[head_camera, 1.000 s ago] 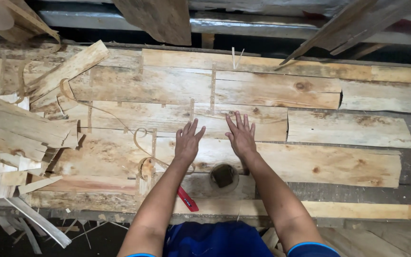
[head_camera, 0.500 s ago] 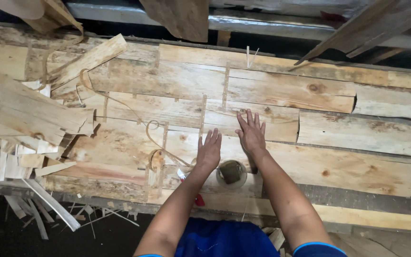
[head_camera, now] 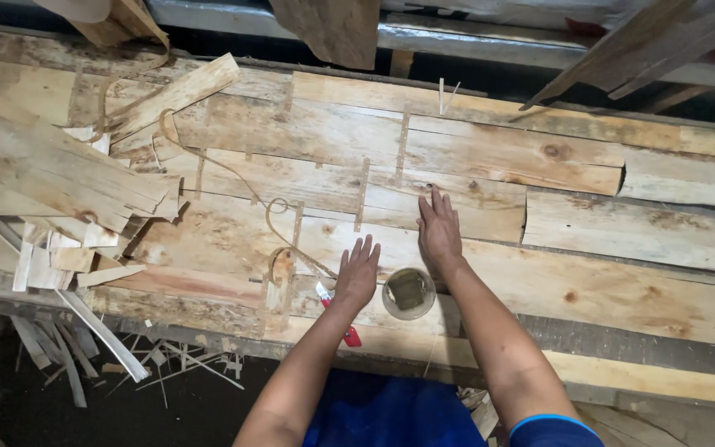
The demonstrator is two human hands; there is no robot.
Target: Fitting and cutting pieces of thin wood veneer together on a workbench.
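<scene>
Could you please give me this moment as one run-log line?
left hand: flat on pale wood veneer sheet | right hand: flat on it | round clear plastic cup: between hands | red-handled cutter: under left wrist

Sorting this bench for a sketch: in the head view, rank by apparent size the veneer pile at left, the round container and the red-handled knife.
1. veneer pile, by far.
2. round container.
3. red-handled knife; partly hidden under the left hand, so its rank against the container is unsure.

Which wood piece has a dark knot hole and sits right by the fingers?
The sheet under the right hand: its small dark hole lies just past the fingertips. The other sheets' knots lie farther off, and the left hand rests on a plainer sheet.
</scene>
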